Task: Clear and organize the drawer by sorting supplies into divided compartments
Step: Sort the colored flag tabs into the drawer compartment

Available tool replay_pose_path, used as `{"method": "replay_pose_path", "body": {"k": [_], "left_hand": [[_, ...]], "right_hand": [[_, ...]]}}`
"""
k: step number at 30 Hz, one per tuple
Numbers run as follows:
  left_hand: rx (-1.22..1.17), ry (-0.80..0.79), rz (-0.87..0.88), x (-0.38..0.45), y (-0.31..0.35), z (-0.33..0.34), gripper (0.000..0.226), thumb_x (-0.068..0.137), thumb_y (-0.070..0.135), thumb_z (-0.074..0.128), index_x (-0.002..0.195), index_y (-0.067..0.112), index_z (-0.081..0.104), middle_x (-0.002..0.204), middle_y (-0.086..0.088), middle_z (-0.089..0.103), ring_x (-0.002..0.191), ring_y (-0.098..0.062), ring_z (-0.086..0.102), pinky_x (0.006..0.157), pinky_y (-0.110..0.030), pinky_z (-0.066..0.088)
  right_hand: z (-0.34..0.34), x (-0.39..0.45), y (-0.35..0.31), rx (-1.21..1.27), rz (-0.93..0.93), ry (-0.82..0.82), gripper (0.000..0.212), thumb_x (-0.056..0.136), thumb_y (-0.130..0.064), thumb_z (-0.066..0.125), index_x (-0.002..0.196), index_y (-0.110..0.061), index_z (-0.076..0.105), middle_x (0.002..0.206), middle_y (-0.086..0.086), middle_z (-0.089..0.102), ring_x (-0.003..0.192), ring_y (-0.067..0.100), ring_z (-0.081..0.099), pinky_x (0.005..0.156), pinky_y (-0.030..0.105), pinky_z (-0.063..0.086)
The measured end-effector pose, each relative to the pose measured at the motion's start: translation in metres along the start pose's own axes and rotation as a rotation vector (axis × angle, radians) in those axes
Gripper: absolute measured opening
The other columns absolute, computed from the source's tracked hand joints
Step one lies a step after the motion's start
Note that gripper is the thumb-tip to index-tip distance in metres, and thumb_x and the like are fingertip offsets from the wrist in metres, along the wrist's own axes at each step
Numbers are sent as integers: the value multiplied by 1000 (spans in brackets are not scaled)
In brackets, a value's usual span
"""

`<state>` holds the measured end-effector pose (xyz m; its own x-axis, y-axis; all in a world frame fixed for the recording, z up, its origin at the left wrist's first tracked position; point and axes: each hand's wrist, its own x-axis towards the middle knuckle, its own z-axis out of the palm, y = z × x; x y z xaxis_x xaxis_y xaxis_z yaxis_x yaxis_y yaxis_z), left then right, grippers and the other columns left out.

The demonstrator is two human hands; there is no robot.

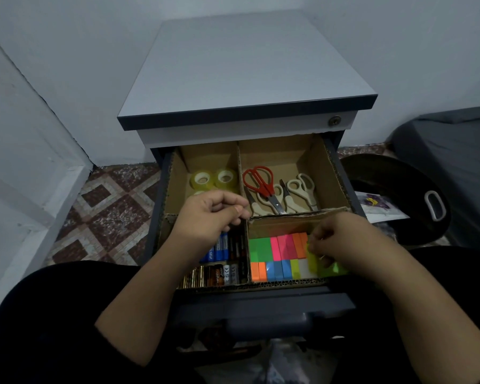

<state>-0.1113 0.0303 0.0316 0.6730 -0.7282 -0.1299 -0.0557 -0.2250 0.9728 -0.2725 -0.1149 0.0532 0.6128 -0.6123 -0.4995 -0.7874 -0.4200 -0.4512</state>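
The open drawer (261, 303) holds a cardboard divider (288, 217) that splits it into four compartments. Clear tape rolls (203, 180) lie at the back left. Red scissors (258, 178) and cream-handled scissors (299, 189) are at the back right. Batteries (222, 273) fill the front left, and coloured sticky note pads (275, 248) fill the front right. My right hand (341, 239) reaches into the front right compartment and pinches a yellow-green pad (331, 270) at its right end. My left hand (205, 217) hovers over the left compartments, fingers loosely curled, with nothing seen in it.
The cabinet's grey top (233, 65) rises behind the drawer, with a lock (334, 121) on its front. A black bin with a white handle (399, 195) stands close on the right beside a dark covered object (455, 151). Tiled floor (108, 206) and white walls lie to the left.
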Motion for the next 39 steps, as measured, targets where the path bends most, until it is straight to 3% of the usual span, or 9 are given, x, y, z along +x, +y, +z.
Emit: {"method": "replay_pose_path", "body": {"k": [7,10,23,39], "left_hand": [[5,-2,5,-1,-1,-1,20,90,1,58,87,17,68,79,0,74,69,-6,61,66,-24,46],[-3,5,4,-1,-1,0,19,90,1,58,86,17,68,78,1,74,69,-6,60,65,-23,46],[6,-6,18,0,-3,-1,19,90,2,58,86,18,68,77,2,74,68,-4,61,64,-21,46],[5,-3,11,-1,-2,0,20,90,2,58,86,18,68,78,2,74,69,-5,61,64,-21,46]], "right_hand": [[14,8,-1,-94,28,-39,24,80,-11,71,80,-30,55,72,-6,65,72,9,65,81,32,55],[17,8,-1,-135,11,-17,29,78,-11,71,77,-31,51,79,-8,61,81,11,64,82,33,55],[17,5,-3,-216,-32,-15,22,78,-12,69,74,-28,55,92,-3,62,88,16,63,75,29,53],[19,10,0,-183,-60,-17,26,78,-11,70,75,-30,52,84,-9,53,84,12,57,71,26,48]]}}
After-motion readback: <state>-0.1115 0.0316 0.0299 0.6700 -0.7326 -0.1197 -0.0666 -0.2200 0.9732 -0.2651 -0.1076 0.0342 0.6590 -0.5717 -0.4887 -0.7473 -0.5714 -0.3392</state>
